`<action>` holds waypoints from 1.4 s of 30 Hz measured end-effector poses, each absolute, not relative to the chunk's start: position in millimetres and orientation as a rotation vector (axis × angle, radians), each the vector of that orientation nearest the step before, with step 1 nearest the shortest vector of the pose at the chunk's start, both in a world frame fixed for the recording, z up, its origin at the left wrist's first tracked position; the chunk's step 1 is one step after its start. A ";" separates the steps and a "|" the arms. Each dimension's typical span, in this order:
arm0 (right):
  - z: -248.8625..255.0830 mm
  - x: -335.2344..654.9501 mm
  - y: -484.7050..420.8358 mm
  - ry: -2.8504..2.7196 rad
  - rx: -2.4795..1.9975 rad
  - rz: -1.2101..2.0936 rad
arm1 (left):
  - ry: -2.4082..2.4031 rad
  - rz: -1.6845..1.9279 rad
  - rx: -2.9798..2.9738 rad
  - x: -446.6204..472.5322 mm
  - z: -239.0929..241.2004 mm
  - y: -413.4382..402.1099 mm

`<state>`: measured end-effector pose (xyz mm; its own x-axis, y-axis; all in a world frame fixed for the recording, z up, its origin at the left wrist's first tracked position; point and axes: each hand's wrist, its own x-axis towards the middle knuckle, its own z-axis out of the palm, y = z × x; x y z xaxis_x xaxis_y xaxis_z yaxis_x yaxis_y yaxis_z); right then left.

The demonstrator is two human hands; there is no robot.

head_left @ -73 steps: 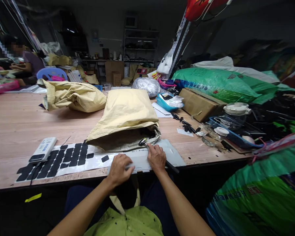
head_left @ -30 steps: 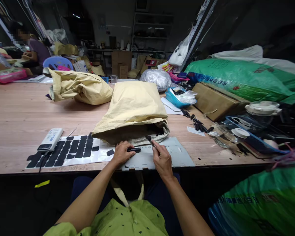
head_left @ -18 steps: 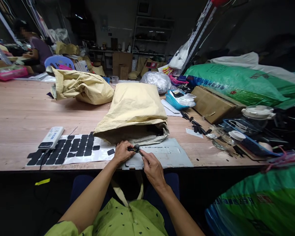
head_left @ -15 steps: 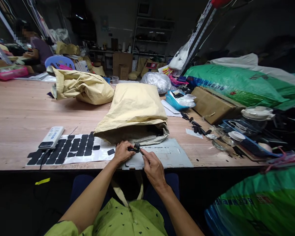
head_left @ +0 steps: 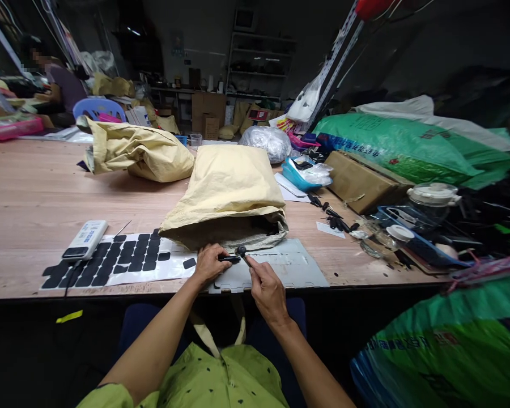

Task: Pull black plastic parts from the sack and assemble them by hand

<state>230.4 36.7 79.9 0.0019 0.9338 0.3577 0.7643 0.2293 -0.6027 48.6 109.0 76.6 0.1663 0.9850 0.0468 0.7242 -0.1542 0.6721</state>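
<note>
My left hand (head_left: 211, 265) is closed on a small black part (head_left: 231, 259), pinched in its fingertips just above the grey board. My right hand (head_left: 268, 290) grips a slim dark piece with a round black head (head_left: 241, 250). That head sits close by the end of the left-hand part; whether they touch I cannot tell. Under both hands lies a flat grey board (head_left: 287, 266) at the table's front edge. Directly beyond them, a beige sack (head_left: 236, 175) lies with its dark mouth facing me. What is inside the sack is mostly hidden in shadow.
Left of my hands lies a sheet of black rounded stickers (head_left: 131, 258), with a white digital device (head_left: 85, 241) on it. Another beige sack (head_left: 153, 153) rests behind. Rightward are loose black parts (head_left: 334, 220), a cardboard box (head_left: 365, 181) and green sacks (head_left: 391, 141). A person (head_left: 62, 85) sits far left.
The round-headed piece in my right hand has shifted slightly right, away from the part in my left hand. The whole view has moved a little.
</note>
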 end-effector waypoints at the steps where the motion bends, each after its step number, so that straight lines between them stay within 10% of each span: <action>1: 78.7 231.1 36.3 -1.810 -1.581 0.329 | 1.614 0.675 1.940 48.6 76.7 109.0; 42: 54.4 271.6 104.6 -1.816 -1.932 -0.172 | 1.313 0.516 2.431 24.0 61.1 5.1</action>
